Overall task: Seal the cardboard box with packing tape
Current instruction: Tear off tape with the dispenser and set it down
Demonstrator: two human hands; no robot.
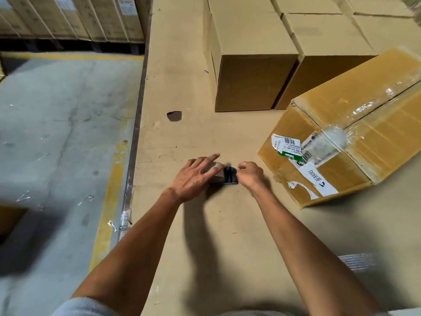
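Both of my hands meet over a tape dispenser [224,175] that sits on the cardboard-covered worktop [182,87] in front of me. My left hand [193,177] lies across the roll, its fingers [210,158] curled over the pale tape and the forefinger stretched out past it. My right hand [250,174] is clenched just beside the dispenser's dark blue end, its fingers bunched as if pinching the tape's loose end, though I cannot tell whether they really hold it. To my right the cardboard box [355,133] stands tilted on the worktop, near my hands but apart from them; clear tape already runs along its top seam and down the near face, where torn white and green labels [287,144] are stuck. Behind it two plain brown cartons [255,80] stand side by side. Left of the worktop lies a grey concrete floor [57,122] with a worn yellow line [109,190], and stacked cartons [75,17] fill the far left.
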